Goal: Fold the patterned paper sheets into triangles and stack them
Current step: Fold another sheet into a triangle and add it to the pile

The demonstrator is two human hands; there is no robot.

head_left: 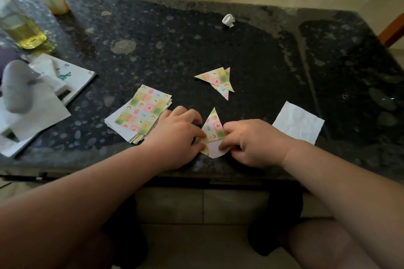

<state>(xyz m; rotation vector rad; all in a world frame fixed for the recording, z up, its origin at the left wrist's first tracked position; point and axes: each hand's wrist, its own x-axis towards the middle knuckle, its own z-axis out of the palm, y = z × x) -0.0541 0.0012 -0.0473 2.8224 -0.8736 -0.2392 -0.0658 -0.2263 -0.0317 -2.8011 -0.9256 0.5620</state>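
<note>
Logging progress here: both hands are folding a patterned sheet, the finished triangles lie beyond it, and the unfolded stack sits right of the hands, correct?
Not quite. In the head view the unfolded stack lies beside the left hand, not the right hand. The patterned sheet and triangles are as said.

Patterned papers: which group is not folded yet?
The stack beside the left hand; the pile farther back and the piece being folded are triangles.
</note>
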